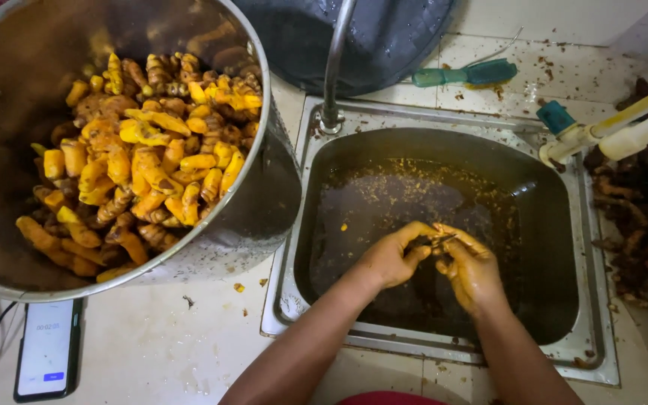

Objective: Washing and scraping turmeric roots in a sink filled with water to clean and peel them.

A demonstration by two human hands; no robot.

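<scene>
Both my hands meet over the steel sink (586,225), which holds dark brown water flecked with yellow peel. My left hand (391,259) grips a small dark turmeric root (423,241) at its fingertips. My right hand (470,266) is closed on a thin knife-like tool (444,240) whose tip lies against that root. Both hands are stained yellow. To the left, a large steel pot (264,202) stands on the counter, tilted toward me and piled with peeled orange-yellow turmeric roots (144,157).
A curved tap (333,67) rises at the sink's back left. A green toothbrush (463,75) lies behind the sink. White pipes with a teal valve (601,131) cross the right. Unpeeled brown roots (628,225) lie right of the sink. A phone (46,349) rests at bottom left.
</scene>
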